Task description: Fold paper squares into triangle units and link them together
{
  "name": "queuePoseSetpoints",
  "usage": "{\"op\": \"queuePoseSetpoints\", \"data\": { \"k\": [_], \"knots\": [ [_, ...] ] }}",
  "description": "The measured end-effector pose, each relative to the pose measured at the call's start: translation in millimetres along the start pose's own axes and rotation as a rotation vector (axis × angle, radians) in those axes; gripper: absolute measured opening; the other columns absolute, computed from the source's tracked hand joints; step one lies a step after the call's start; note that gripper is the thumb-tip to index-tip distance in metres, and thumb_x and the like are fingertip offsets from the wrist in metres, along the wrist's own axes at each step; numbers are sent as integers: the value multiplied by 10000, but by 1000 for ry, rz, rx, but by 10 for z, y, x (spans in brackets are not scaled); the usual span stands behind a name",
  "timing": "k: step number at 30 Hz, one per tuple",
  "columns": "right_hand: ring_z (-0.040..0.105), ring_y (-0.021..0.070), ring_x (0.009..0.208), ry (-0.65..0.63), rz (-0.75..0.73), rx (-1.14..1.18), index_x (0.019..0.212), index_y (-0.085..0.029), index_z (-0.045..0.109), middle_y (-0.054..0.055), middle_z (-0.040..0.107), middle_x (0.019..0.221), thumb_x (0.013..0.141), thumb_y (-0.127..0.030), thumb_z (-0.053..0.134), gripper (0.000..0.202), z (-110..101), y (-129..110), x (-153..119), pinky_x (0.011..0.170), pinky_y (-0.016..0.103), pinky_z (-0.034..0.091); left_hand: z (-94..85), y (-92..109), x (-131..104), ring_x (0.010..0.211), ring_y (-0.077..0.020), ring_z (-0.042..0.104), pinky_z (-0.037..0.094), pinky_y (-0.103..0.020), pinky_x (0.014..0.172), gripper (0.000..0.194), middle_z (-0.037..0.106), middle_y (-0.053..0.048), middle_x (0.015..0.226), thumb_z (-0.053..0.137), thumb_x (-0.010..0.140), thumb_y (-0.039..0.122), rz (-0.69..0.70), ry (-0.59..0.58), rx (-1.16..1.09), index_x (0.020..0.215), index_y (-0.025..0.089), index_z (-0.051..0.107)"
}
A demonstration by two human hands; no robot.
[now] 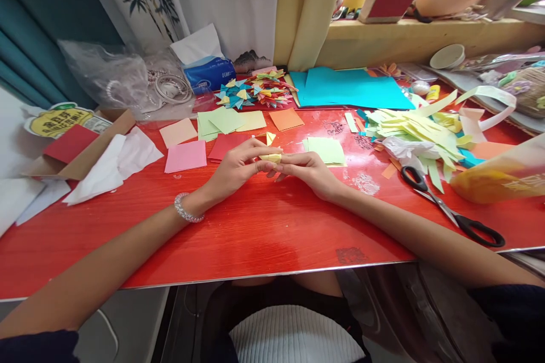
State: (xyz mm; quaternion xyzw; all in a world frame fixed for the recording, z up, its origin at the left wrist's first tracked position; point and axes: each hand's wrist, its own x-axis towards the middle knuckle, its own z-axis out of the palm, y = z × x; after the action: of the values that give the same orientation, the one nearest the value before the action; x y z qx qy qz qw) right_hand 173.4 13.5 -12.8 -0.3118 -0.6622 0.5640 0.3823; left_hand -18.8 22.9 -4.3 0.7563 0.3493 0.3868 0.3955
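Note:
A small piece of folded yellow paper (271, 157) is pinched between my two hands above the middle of the red table. My left hand (234, 165) closes on it from the left with thumb and fingers. From the right, my right hand (313, 173) grips its other end with the fingertips. A yellow paper tip (270, 138) stands up just behind the fingers; whether it belongs to the same piece I cannot tell. Just beyond my left hand lie red paper squares (223, 144), partly covered by it. Light green squares (327, 150) are stacked behind my right hand.
Pink squares (185, 157) and an orange square (286, 119) lie on the red table (255, 238). Folded colored pieces (272, 89) are heaped at the back, beside blue sheets (349, 88). Black-handled scissors (445, 207) and paper strips (409, 133) lie right; a cardboard box (91, 153) sits left.

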Motion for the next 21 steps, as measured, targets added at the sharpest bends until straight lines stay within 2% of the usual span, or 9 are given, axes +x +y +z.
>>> {"op": "queuePoseSetpoints", "data": {
  "k": [3,6,8,11,14,16,21],
  "knots": [
    [641,138,893,-3,-1,-37,1032,-216,699,25,701,1011,847,-344,582,253,-10,22,9,785,282,537,2,1,-2,775,-116,552,459,-233,659,236,601,-39,945,630,810,355,-18,80,-25,1001,243,714],
    [634,133,796,128,-33,-62,945,-174,680,42,683,923,811,-385,623,256,-28,56,30,691,267,556,2,-2,-1,748,-111,543,433,-225,625,217,643,-44,932,624,813,368,-24,147,-2,934,215,721],
    [631,136,774,168,-43,-51,957,-171,639,46,655,930,775,-393,663,288,-39,69,45,625,256,560,6,1,1,706,-102,528,419,-220,601,212,662,-42,915,626,812,368,-58,145,-23,908,202,715],
    [637,144,778,90,-2,-57,996,-172,624,49,650,930,768,-392,668,320,-44,70,55,620,260,559,22,13,1,641,-88,502,408,-213,574,209,665,-28,851,625,811,369,-115,100,-81,880,187,700],
    [627,116,649,10,41,-137,896,-143,648,22,648,735,831,-387,594,258,-36,62,43,635,256,535,40,16,-4,591,-75,479,398,-209,569,205,632,-7,744,626,810,369,-138,70,-89,825,173,684],
    [615,105,592,-5,41,-215,870,-134,647,9,627,648,875,-371,534,263,-26,57,28,624,248,514,47,12,-8,577,-75,469,390,-212,566,221,616,-5,712,616,816,379,-155,55,-77,804,167,676],
    [598,99,553,-14,19,-339,844,-141,627,2,605,611,915,-352,457,280,-3,47,7,583,238,480,53,8,-17,560,-77,463,381,-223,559,246,624,-20,730,617,810,391,-218,57,-71,789,150,663]
  ]
}}
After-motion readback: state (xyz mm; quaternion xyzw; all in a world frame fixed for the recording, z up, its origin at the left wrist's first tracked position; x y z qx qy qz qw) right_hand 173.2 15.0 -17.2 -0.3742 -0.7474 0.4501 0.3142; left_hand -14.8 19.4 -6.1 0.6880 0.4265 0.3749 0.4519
